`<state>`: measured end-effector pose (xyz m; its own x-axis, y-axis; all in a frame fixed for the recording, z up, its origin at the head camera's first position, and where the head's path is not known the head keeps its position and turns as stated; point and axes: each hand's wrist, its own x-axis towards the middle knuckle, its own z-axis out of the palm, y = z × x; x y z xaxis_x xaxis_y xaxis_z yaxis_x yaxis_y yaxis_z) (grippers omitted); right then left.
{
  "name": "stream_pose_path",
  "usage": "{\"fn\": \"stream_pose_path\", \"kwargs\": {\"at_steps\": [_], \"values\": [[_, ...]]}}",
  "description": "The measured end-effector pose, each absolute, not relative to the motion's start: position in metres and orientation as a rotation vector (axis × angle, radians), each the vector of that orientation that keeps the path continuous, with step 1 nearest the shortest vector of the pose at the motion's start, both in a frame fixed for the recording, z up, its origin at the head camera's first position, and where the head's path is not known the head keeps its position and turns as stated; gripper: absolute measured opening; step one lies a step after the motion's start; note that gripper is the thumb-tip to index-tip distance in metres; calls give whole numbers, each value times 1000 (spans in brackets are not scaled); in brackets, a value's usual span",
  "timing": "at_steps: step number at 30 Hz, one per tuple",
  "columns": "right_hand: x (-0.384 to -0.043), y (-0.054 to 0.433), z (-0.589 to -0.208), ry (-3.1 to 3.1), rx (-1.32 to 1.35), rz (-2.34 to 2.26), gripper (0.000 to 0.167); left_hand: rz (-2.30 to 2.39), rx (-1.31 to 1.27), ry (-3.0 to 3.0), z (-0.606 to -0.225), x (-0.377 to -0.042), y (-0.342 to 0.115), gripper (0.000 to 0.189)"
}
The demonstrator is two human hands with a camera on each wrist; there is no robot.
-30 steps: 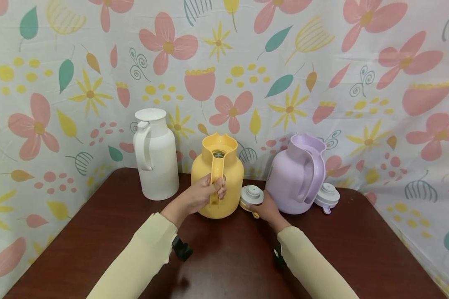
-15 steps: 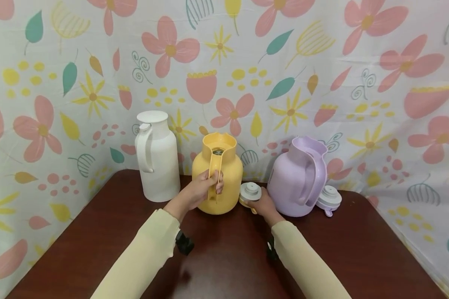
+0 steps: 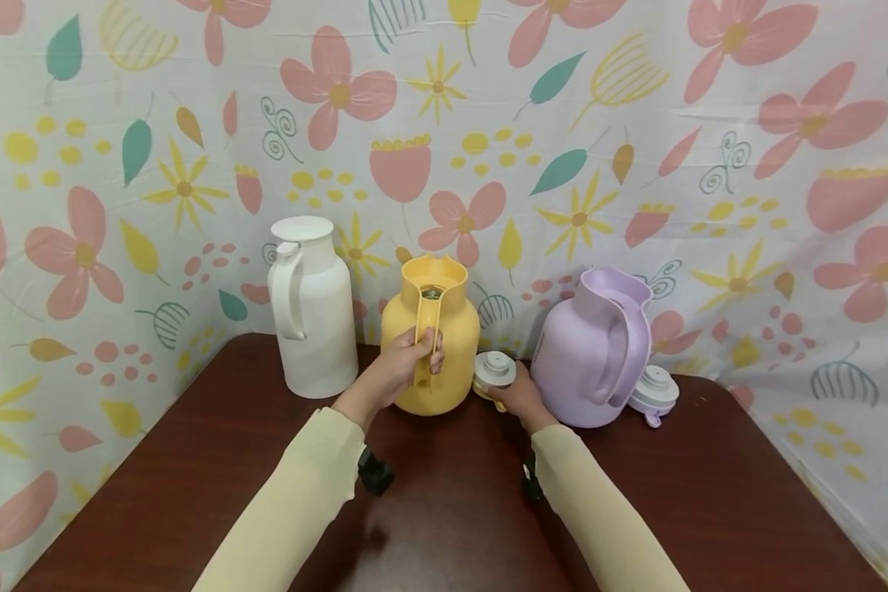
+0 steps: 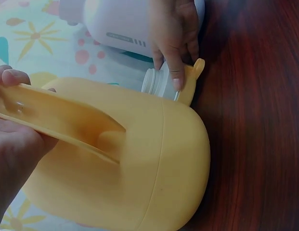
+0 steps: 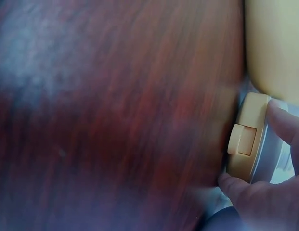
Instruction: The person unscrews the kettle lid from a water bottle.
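My left hand grips the handle of a yellow thermos jug, whose top is uncapped and shows a dark opening inside. The jug stands upright on the table, handle towards me. Just right of it, my right hand holds a round lid, white above with a yellow base and a small yellow tab. In the right wrist view, thumb and finger lie on opposite sides of the lid, close to the tabletop. The left wrist view shows the lid right beside the jug's body.
A lilac thermos jug stands just right of my right hand, with its white-and-lilac lid behind it to the right. To the left is a white jug. A floral cloth hangs behind the dark wooden table.
The yellow jug and the lid have shifted slightly back towards the cloth, with both hands staying on them. The white and lilac jugs have kept their places.
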<state>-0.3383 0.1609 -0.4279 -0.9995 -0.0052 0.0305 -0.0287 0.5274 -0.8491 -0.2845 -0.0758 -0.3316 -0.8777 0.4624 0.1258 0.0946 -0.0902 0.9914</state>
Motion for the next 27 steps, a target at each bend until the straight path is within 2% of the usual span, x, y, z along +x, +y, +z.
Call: {"fn": "stream_pose_path", "kwargs": {"at_steps": [9,27], "values": [[-339,160,-427,-2762,-12,1504,92,2092,603,1949,-331,-282,-74,32],[-343,160,-429,-2843,-29,1385,97,2140,589,2134,-334,-279,-68,33]]}}
